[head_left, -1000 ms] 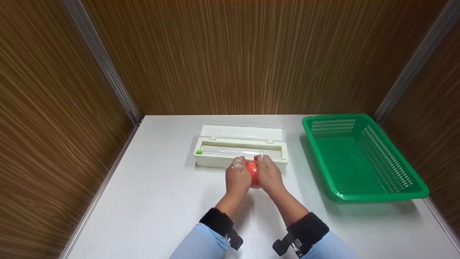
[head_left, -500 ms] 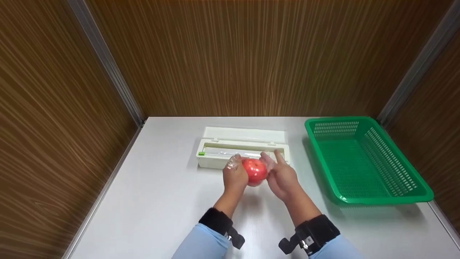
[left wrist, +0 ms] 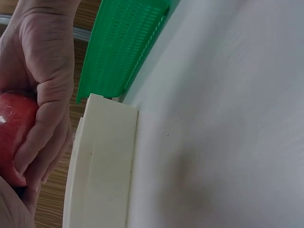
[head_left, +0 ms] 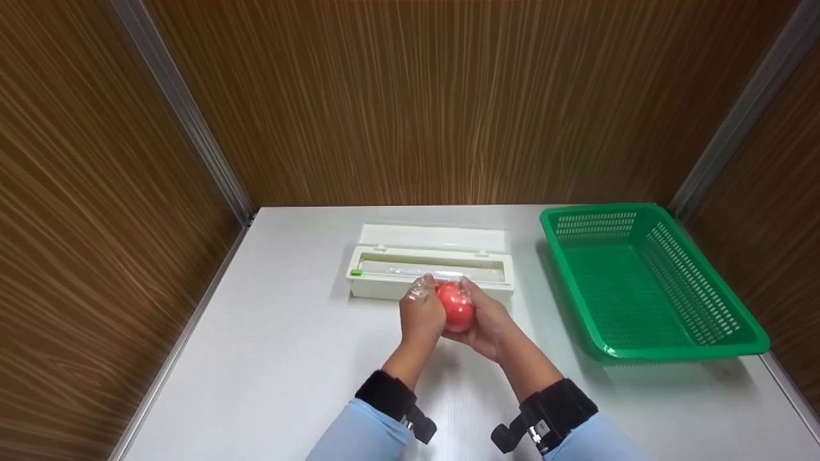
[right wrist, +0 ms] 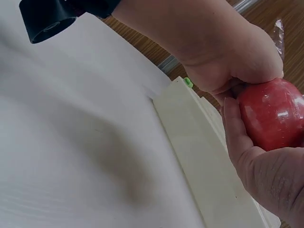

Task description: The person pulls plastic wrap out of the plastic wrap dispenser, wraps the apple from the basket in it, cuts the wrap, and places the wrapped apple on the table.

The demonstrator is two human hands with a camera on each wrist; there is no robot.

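Observation:
Between both hands is a round red fruit (head_left: 456,307), apple-like or tomato-like, with clear plastic film (right wrist: 279,35) around it; its exact kind cannot be told. My left hand (head_left: 423,317) grips its left side, with film bunched at the thumb. On the other side, my right hand (head_left: 490,326) holds it with the thumb near the top and fingers curled beneath. In the right wrist view both hands close around the fruit. Just beyond them stands a white cling film dispenser (head_left: 384,289), its lid (head_left: 435,237) laid back and a film roll (head_left: 410,269) inside.
A green perforated basket (head_left: 596,301) stands on the right of the white table (head_left: 275,358). A small green slider (head_left: 356,273) sits at the dispenser's left end. Wood-grain panels (head_left: 410,102) enclose the table at the back and sides.
The right hand moved off the fruit to the right with its fingers spread, then came back and now cups it. The left hand kept its grip; the fruit's face shows more than at first.

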